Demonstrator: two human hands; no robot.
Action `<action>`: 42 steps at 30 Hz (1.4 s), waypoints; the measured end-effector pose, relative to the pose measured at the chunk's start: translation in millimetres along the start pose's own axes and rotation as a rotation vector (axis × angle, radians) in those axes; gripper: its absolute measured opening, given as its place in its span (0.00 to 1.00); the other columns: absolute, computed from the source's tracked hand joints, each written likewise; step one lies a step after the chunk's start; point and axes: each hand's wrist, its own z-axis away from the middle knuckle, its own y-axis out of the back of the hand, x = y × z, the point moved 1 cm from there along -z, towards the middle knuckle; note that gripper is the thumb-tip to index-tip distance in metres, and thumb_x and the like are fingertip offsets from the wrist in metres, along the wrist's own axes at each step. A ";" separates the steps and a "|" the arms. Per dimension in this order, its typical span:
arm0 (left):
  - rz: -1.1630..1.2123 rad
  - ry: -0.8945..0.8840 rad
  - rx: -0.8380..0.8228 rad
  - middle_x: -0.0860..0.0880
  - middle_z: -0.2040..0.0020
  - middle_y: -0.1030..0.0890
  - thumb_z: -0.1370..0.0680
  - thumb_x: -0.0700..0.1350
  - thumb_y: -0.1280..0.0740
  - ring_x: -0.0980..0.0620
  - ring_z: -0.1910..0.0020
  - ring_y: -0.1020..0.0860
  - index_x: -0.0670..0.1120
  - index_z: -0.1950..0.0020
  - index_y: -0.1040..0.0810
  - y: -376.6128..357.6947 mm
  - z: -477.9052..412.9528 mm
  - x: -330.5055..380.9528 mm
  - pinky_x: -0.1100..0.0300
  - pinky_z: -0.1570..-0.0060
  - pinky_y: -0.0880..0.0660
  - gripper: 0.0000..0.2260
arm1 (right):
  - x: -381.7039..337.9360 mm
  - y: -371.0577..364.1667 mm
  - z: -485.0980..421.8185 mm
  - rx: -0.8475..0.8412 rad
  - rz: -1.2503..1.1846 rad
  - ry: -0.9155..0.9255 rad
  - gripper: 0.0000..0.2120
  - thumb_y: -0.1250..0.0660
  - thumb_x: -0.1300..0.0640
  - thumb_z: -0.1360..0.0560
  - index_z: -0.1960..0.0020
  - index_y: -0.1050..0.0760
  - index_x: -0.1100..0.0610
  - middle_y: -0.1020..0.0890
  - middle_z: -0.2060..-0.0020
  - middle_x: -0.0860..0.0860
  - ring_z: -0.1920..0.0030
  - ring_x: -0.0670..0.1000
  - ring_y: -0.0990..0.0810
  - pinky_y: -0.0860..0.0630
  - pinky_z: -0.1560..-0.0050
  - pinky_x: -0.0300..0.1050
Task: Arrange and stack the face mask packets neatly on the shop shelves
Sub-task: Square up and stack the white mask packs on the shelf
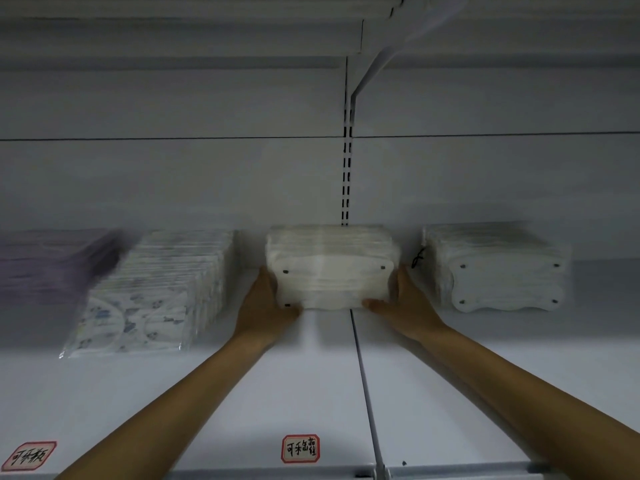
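A stack of cream-white face mask packets [330,268] sits at the back of the white shelf [311,375], just left of the seam between two shelf boards. My left hand [265,299] grips its left side, thumb under the front edge. My right hand [398,303] grips its right side, thumb along the front bottom edge. A pale grey-white mask stack [495,268] stands to the right. A patterned mask stack [156,289] leans to the left, with a purple stack [52,265] beyond it, blurred.
The back wall has a slotted upright [346,174] behind the middle stack, and a bracket [374,64] carries an upper shelf overhead. Two red-framed handwritten labels, the middle label [300,448] and the left label [29,455], sit on the shelf's front part.
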 end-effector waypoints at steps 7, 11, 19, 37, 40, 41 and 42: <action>0.006 0.027 0.012 0.48 0.32 0.29 0.31 0.44 0.23 0.46 0.32 0.29 0.43 0.24 0.43 3.2 -0.6 -0.8 0.58 0.43 0.30 0.42 | 0.9 7.7 -0.2 0.020 -0.001 -0.077 0.39 0.24 0.55 0.30 0.28 0.41 0.64 0.29 0.37 0.50 0.35 0.52 0.30 0.32 0.46 0.31; -0.022 0.017 0.072 0.44 0.22 0.41 0.30 0.46 0.23 0.46 0.25 0.39 0.42 0.21 0.53 4.7 2.0 6.4 0.54 0.29 0.39 0.49 | -5.6 15.9 0.6 0.121 -0.048 0.013 0.48 0.25 0.55 0.29 0.21 0.54 0.58 0.43 0.23 0.51 0.24 0.51 0.44 0.44 0.31 0.38; 0.064 0.098 0.086 0.46 0.20 0.56 0.28 0.46 0.25 0.50 0.22 0.53 0.41 0.22 0.60 5.8 -11.4 18.6 0.71 0.34 0.53 0.50 | -31.0 20.4 -13.2 0.164 -0.267 -0.109 0.49 0.32 0.27 0.37 0.30 0.38 0.60 0.32 0.32 0.52 0.31 0.51 0.33 0.38 0.31 0.47; 0.014 -0.152 0.236 0.50 0.36 0.25 0.27 0.45 0.27 0.50 0.36 0.26 0.48 0.27 0.35 90.3 16.6 67.7 0.60 0.39 0.30 0.30 | -105.0 -10.8 16.6 0.024 -0.067 0.433 0.32 0.39 0.46 0.22 0.22 0.46 0.55 0.41 0.23 0.49 0.24 0.47 0.43 0.46 0.26 0.39; 0.066 -0.138 0.337 0.52 0.44 0.23 0.26 0.43 0.28 0.57 0.46 0.23 0.49 0.29 0.34 116.1 34.6 54.4 0.63 0.47 0.26 0.27 | -112.4 -42.5 29.7 -0.044 -0.011 0.489 0.31 0.34 0.50 0.22 0.24 0.42 0.54 0.37 0.25 0.49 0.27 0.47 0.39 0.44 0.32 0.32; 0.084 -0.128 0.390 0.53 0.47 0.22 0.25 0.41 0.29 0.62 0.50 0.22 0.47 0.28 0.35 127.0 41.2 47.8 0.67 0.51 0.24 0.26 | -113.8 -51.4 33.1 -0.035 -0.010 0.515 0.29 0.33 0.52 0.23 0.25 0.39 0.54 0.34 0.27 0.49 0.28 0.47 0.36 0.43 0.33 0.30; 0.086 -0.102 0.434 0.53 0.50 0.23 0.23 0.38 0.32 0.65 0.55 0.22 0.45 0.28 0.36 139.4 46.4 36.8 0.72 0.57 0.25 0.25 | -115.8 -59.1 35.3 -0.016 -0.019 0.531 0.28 0.32 0.53 0.24 0.27 0.36 0.54 0.31 0.30 0.49 0.30 0.48 0.33 0.41 0.36 0.27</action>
